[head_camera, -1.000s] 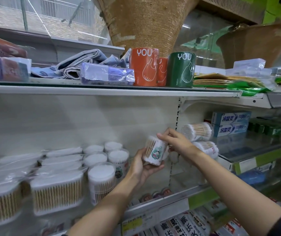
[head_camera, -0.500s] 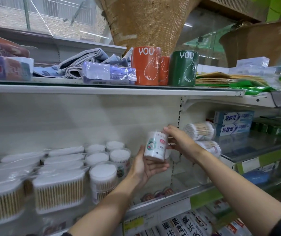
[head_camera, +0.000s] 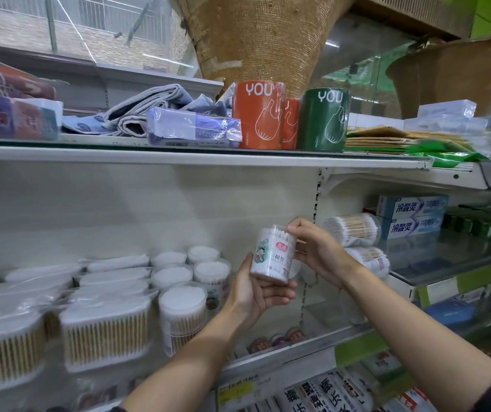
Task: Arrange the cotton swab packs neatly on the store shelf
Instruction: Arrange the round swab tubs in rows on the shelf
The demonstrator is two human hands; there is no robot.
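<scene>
A round clear tub of cotton swabs (head_camera: 273,253) with a cartoon label stands nearly upright in the air before the shelf back. My left hand (head_camera: 256,288) cradles its base from below, fingers curled under it. My right hand (head_camera: 317,251) grips its right side, fingertips on the lid rim. Several round swab tubs (head_camera: 182,310) stand grouped on the shelf to the left, beside flat bagged swab packs (head_camera: 104,331). Two swab tubs (head_camera: 354,228) lie on their sides, stacked, to the right of my hands.
The shelf front rail (head_camera: 297,352) runs below my hands. A glass shelf (head_camera: 452,257) to the right carries toothpaste boxes (head_camera: 413,215). The upper shelf (head_camera: 196,157) carries orange and green rolls (head_camera: 260,114), towels and packets. Toothpaste boxes (head_camera: 321,394) fill the level below.
The tub has been turned from tilted on its side to nearly upright, label now facing me. Both hands stayed on it and rose slightly.
</scene>
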